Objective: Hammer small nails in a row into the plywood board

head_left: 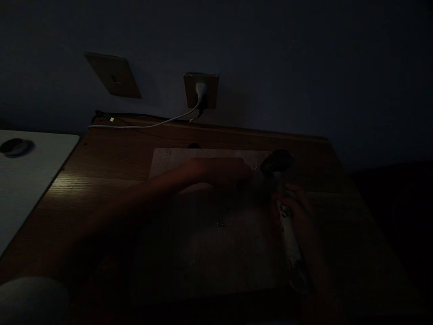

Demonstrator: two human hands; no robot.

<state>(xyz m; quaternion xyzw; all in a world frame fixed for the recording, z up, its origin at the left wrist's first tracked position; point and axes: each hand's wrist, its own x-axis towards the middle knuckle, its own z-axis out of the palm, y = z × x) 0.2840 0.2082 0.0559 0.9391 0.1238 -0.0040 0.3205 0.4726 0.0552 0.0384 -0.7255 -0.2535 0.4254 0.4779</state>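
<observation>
The scene is very dark. My right hand point(294, 203) is wrapped around the light, blotched handle of a hammer point(288, 230). Its dark head points away from me, over the far right corner of a pale flat board point(230, 253). My left hand point(233, 171) reaches across the board from the left with its fingers curled together near the hammer head. Whatever those fingers pinch, if anything, is too dark to make out. A tiny shiny piece point(255, 167) shows between the left fingertips and the hammer head. Another small shiny bit point(220, 224) lies mid-board.
The board rests on a wooden table point(111, 158) against a wall. A white plug point(200, 89) sits in a wall outlet, its cable running left along the table's back edge. A wall plate point(115, 76) is further left. A white surface point(30, 180) adjoins at left.
</observation>
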